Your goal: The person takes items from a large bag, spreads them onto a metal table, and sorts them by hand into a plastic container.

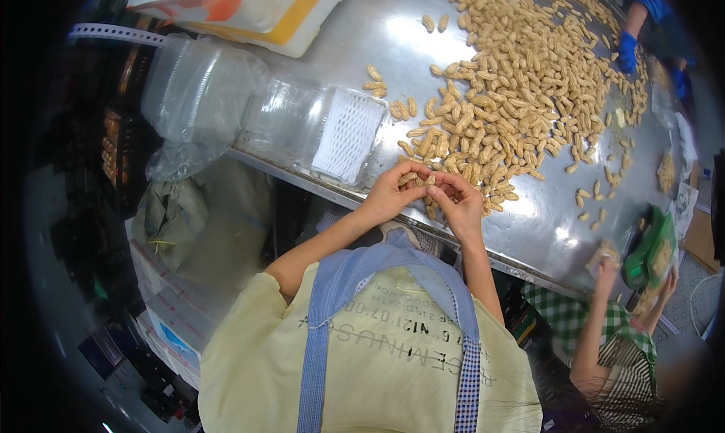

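Both my hands meet above the near edge of a metal table point(532, 234). My left hand point(393, 192) has unshelled peanuts point(409, 179) between its fingers and thumb. Close against it, my right hand point(460, 200) is curled around more peanuts, its thumb on one at the middle. Some of what the right hand holds is hidden by its fingers. Just beyond the hands spreads a large pile of unshelled peanuts point(510, 93). Left of the pile lies a clear plastic tray point(362, 161) with a white foam net liner point(348, 132) inside.
Clear trays in a plastic bag point(198, 87) and a white foam box point(272, 13) stand at the left. A co-worker's blue-gloved hand point(627, 52) is across the pile. Another person at the right holds peanuts near a green container point(648, 246).
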Demonstrator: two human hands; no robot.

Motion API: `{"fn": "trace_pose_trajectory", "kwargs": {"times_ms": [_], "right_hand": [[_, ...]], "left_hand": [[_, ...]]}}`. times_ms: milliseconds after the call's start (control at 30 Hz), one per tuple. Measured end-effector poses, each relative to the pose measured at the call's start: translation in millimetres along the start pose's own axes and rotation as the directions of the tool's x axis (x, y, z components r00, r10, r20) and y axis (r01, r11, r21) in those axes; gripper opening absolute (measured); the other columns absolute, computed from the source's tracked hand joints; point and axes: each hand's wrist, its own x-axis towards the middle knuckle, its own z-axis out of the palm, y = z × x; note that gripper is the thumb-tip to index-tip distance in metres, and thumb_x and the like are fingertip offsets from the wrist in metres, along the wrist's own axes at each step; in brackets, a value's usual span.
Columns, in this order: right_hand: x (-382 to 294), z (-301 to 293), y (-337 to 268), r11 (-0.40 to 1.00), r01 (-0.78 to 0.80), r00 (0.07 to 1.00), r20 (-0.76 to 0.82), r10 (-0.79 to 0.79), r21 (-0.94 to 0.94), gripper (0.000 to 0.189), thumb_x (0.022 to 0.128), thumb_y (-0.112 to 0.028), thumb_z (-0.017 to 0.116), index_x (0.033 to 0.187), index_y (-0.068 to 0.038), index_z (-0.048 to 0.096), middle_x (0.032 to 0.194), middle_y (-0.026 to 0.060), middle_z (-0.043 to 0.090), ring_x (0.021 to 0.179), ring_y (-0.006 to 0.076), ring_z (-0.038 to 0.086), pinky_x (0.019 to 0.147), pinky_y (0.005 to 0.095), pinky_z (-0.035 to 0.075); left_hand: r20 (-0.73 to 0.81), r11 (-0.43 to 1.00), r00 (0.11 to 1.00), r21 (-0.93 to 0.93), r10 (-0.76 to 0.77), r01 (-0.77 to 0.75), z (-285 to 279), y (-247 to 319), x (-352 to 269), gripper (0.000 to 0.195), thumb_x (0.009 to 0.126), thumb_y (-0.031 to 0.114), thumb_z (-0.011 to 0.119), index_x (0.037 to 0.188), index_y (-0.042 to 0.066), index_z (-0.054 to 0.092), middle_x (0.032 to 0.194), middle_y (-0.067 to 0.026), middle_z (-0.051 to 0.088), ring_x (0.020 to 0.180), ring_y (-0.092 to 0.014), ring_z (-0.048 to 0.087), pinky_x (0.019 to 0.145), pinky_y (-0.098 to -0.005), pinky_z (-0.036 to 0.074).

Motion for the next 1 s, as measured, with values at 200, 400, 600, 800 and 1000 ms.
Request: {"fn": "trace_pose_trajectory", "kwargs": {"times_ms": [200, 400, 600, 800, 1000], "right_hand": [[0.0, 3.6, -8.3, 0.993, 0.047, 0.999, -0.017, -0.049, -0.109, 0.019, 0.078, -0.005, 0.068, 0.096, 0.0, 0.064, 0.076, -0.0019, 0.057, 0.063, 0.0037, 0.047, 0.057, 0.0179, 0.039], [0.0, 3.6, -14.7, 0.965, 0.122, 0.991, -0.017, -0.13, -0.23, 0.016, 0.075, -0.006, 0.069, 0.089, -0.001, 0.064, 0.077, 0.0024, 0.058, 0.064, 0.0086, 0.051, 0.056, 0.0222, 0.04], [1.5, 3.8, -14.8, 0.965, 0.087, 0.995, -0.019, -0.094, -0.248, 0.016, 0.076, -0.006, 0.067, 0.091, -0.001, 0.065, 0.079, 0.0028, 0.059, 0.066, 0.0087, 0.052, 0.057, 0.022, 0.041], [1.3, 10.4, 1.2, 0.999, -0.017, 0.996, -0.091, 0.021, 0.039, 0.021, 0.083, -0.009, 0.062, 0.103, -0.001, 0.062, 0.083, 0.0024, 0.06, 0.071, 0.0073, 0.054, 0.064, 0.0206, 0.044], [7.4, -3.5, 3.0, 0.998, -0.053, 0.997, -0.05, 0.055, 0.036, 0.023, 0.086, -0.01, 0.06, 0.107, -0.001, 0.06, 0.081, 0.0011, 0.06, 0.073, 0.0068, 0.055, 0.067, 0.0202, 0.044]], "left_hand": [[-0.022, 0.995, 0.999, 0.095, 0.038, -0.035, 0.7, -0.8, -1.5, 0.024, 0.079, 0.005, 0.067, 0.101, 0.003, 0.056, 0.076, 0.0059, 0.05, 0.063, -0.001, 0.04, 0.056, -0.0158, 0.036], [-0.033, 0.983, 0.998, 0.18, 0.053, -0.047, 0.9, -1.3, -2.3, 0.025, 0.078, 0.004, 0.067, 0.102, 0.003, 0.057, 0.076, 0.0054, 0.051, 0.063, -0.001, 0.04, 0.055, -0.0161, 0.036], [-0.04, 0.966, 0.997, 0.253, 0.07, -0.057, -0.3, -2.4, -1.3, 0.027, 0.079, 0.004, 0.065, 0.104, 0.003, 0.057, 0.081, 0.0038, 0.054, 0.064, -0.002, 0.042, 0.056, -0.0171, 0.038], [-0.06, 0.997, 0.997, 0.044, -0.055, 0.058, -2.7, -0.8, -1.6, 0.028, 0.083, 0.007, 0.062, 0.11, 0.002, 0.055, 0.093, 0.0012, 0.057, 0.08, -0.005, 0.053, 0.071, -0.0199, 0.045], [-0.336, 0.761, 0.685, 0.349, 0.647, -0.547, -74.8, 172.9, 41.1, 0.018, 0.081, 0.007, 0.064, 0.098, 0.003, 0.06, 0.088, 0.0004, 0.058, 0.076, -0.005, 0.052, 0.066, -0.0202, 0.042]]}}
